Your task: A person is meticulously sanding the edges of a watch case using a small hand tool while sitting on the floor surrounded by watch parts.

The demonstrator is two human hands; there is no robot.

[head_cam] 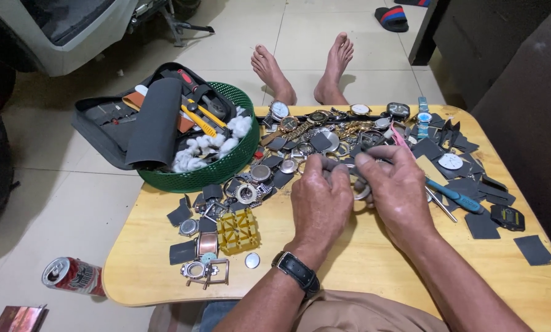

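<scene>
My left hand (320, 203) and my right hand (393, 187) meet over the middle of a small wooden table (349, 270). Both pinch a small metal watch part (361, 192), a ring-shaped case, between thumbs and fingers. A thin dark tool (374, 142) sticks up from my right hand's fingertips. I wear a black wristwatch (297, 270) on the left wrist. A pile of watches and watch cases (325, 126) lies just beyond the hands. Much of the held part is hidden by my fingers.
A green basket (220, 169) with cotton, tools and a black tool pouch sits at the table's left rear. A yellow watch holder (237, 231), a blue-handled screwdriver (454, 197) and dark square pads (481, 224) lie around. A drink can (72, 275) lies on the tiled floor. My bare feet (303, 67) rest beyond the table.
</scene>
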